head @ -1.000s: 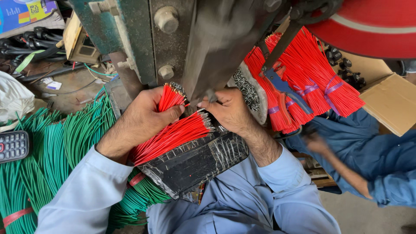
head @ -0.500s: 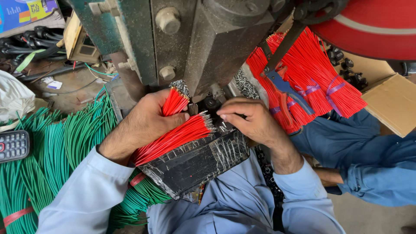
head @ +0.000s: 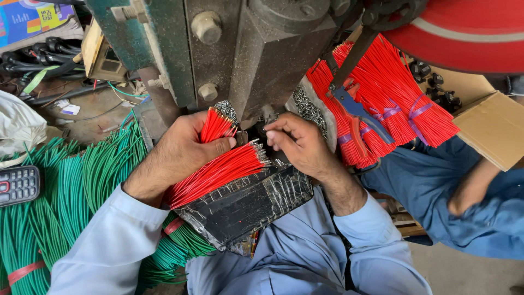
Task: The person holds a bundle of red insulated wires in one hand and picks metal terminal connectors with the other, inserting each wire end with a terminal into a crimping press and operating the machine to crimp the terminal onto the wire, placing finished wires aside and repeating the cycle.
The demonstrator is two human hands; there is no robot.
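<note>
My left hand (head: 180, 150) grips a small bunch of short red wires (head: 216, 125), their bare tips pointing up toward the green press machine (head: 256, 49). A second fan of red wires (head: 218, 172) lies under that hand on a black taped board (head: 245, 205). My right hand (head: 300, 143) is pinched shut at the foot of the press, fingertips close to the metal-tipped wire ends; what it pinches is too small to tell.
Bundles of green wires (head: 65, 191) lie at the left with a keypad phone (head: 19, 184). A big bundle of red wires (head: 393, 104) with blue-handled pliers (head: 355, 109) sits at the right. Another person in blue (head: 469, 202) sits beside a cardboard box (head: 494, 128).
My right hand has shifted left, closer to the press foot and the wire tips. The left hand keeps its hold on the red bunch, which now stands slightly more upright.
</note>
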